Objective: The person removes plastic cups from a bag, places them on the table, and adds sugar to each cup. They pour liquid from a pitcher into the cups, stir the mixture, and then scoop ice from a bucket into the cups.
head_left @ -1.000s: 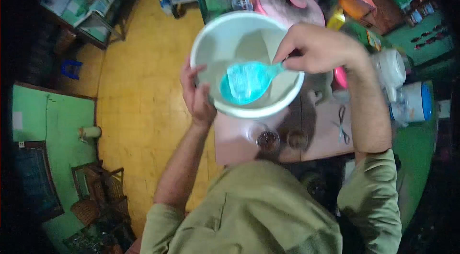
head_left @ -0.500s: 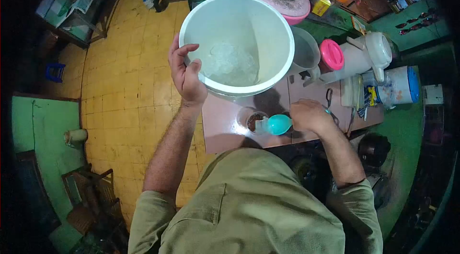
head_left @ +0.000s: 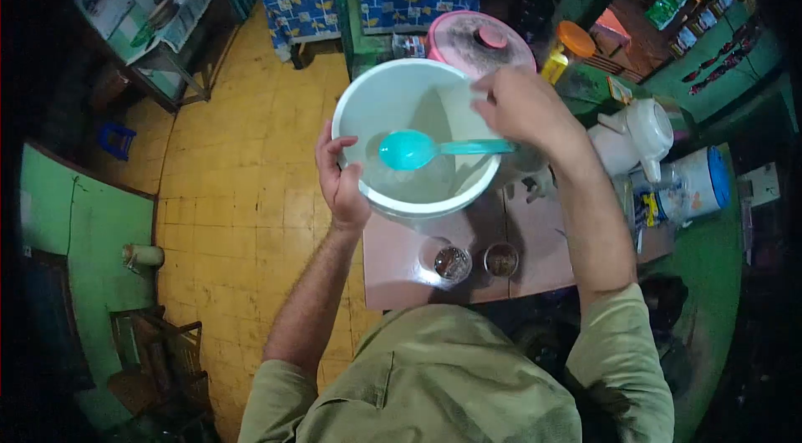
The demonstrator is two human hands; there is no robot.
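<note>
My left hand [head_left: 342, 180] grips the rim of a white bucket [head_left: 355, 96], thumb over the rim and fingers around the left side. Ice or clear liquid seems to lie at its bottom, blurred. A turquoise ladle [head_left: 408, 150] is over the bucket's opening, its handle running right. Above the handle's end, my right hand [head_left: 522, 109] is bent with its fingers curled down; its grip on the handle is partly hidden. Below the bucket, two clear cups with dark contents, a left cup [head_left: 453, 262] and a right cup [head_left: 501, 260], stand on the pinkish tiled table [head_left: 393, 276].
A pink lidded container [head_left: 468, 33] stands behind the bucket. To the right are a white jug [head_left: 635, 138], a tub with a blue rim [head_left: 706, 180] and an orange-lidded jar [head_left: 575, 40]. A cloth-covered table [head_left: 305, 4] is farther back.
My right hand has lifted the turquoise ladle from the left cup up over the bucket. The right cup now shows. The view has shifted, with the bucket lower in it.
</note>
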